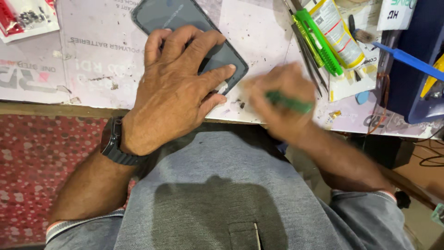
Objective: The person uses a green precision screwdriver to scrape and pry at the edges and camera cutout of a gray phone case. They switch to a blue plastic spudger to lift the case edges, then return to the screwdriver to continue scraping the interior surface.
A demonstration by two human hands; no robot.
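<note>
On the pale mat at the bench edge, the left hand lies flat, fingers spread, pressing a dark phone. Blurred at three o'clock of it, the right hand is curled around a green tool. Tweezers, a tube and a blue tray crowd two o'clock; red patterned floor lies at eight.

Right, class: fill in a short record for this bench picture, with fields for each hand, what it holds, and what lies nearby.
Left hand: pressed flat on a dark phone, wristwatch on that wrist
Right hand: blurred, grips a green tool
Surface: worn paper-covered bench
Nearby: green utility knife, yellow-capped tube, tweezers
</note>
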